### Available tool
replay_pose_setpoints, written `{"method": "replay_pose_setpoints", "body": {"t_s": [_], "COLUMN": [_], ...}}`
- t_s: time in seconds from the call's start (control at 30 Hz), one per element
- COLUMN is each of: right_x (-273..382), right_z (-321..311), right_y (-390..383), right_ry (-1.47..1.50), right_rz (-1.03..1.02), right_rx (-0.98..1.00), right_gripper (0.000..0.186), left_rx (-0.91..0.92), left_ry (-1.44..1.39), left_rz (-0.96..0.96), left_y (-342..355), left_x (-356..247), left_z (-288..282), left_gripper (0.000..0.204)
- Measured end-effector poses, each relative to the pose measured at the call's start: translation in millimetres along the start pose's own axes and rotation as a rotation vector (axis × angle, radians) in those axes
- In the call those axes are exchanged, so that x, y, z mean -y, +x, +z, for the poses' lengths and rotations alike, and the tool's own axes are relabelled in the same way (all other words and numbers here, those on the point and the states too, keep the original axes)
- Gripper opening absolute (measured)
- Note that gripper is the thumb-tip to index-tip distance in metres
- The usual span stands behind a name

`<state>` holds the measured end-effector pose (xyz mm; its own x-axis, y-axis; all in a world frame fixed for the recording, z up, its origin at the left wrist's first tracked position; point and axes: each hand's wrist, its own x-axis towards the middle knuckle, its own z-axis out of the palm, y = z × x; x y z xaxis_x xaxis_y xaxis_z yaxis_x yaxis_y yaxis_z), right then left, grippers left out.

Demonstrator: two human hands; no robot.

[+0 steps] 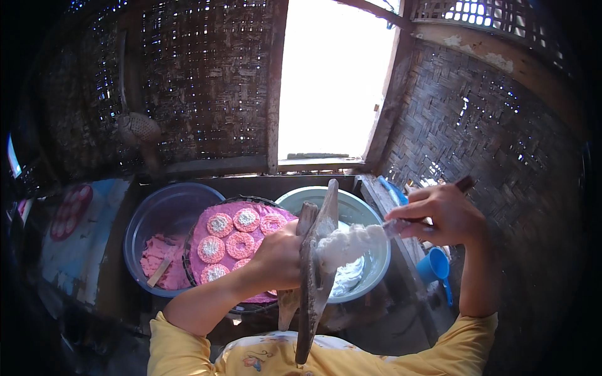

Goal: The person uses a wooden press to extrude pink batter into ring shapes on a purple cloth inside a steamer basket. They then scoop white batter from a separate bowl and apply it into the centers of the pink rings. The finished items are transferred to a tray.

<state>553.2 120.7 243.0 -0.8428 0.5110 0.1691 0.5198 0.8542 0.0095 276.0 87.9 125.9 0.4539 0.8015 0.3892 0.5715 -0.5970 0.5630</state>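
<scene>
My left hand [279, 254] grips an upright wooden implement [310, 288] at the centre. A lumpy white mass [348, 247] extends from its right face toward my right hand [442, 213], whose fingers close round a dark-handled tool with white paste at its end. Behind the wooden implement, a round tray lined with pink sheeting [204, 266] bears several pink ring shapes [240, 245], many with white centres. A pale green basin [373, 269] holding white paste sits under the white mass. At the left, a blue basin [141, 222] holds pink paste [163, 250] and a flat stick [160, 272].
A blue dipper [433, 266] sits right of the green basin beside a wooden ledge [401, 232]. A blue-topped surface [78, 250] is at the left. Woven walls [200, 88] surround a bright opening [332, 81] ahead. A perforated ladle [138, 128] hangs on the left wall.
</scene>
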Motion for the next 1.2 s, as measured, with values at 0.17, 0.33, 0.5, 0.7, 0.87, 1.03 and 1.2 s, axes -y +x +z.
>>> {"method": "replay_pose_setpoints", "body": {"t_s": [0.17,0.33,0.5,0.7,0.87,1.03,1.2], "right_x": [66.3,98.7,79.3,52.3,61.5,70.7,82.8], "right_z": [34.8,61.3,25.9,28.7,15.5,32.3,68.3], "right_y": [16.5,-0.9,-45.5,-56.5,-51.4,-25.9,-9.2], "right_ry": [-0.646,-0.883,-0.559,-0.239,-0.269,-0.34,-0.697], "right_rz": [-0.103,-0.165,0.22,0.238,0.259,0.186,-0.065], "right_rx": [-0.267,-0.337,-0.403,-0.353,-0.113,-0.058,-0.186], "right_gripper": [0.023,0.013,0.013,0.022,0.021,0.023,0.015], "left_rx": [-0.071,-0.082,-0.133,-0.128,-0.151,-0.114,-0.057], "left_ry": [-0.081,-0.14,-0.462,-0.446,-0.141,-0.171,-0.088], "left_rz": [-0.085,0.07,-0.092,0.08,0.08,0.099,0.052], "left_y": [5.2,6.6,4.9,11.7,9.9,13.9,15.6], "left_x": [4.4,44.5,77.5,66.0,39.1,26.9,36.3], "left_z": [18.4,35.3,47.7,57.7,62.8,70.4,71.8], "left_gripper": [0.045,0.04,0.041,0.044,0.038,0.037,0.036]}}
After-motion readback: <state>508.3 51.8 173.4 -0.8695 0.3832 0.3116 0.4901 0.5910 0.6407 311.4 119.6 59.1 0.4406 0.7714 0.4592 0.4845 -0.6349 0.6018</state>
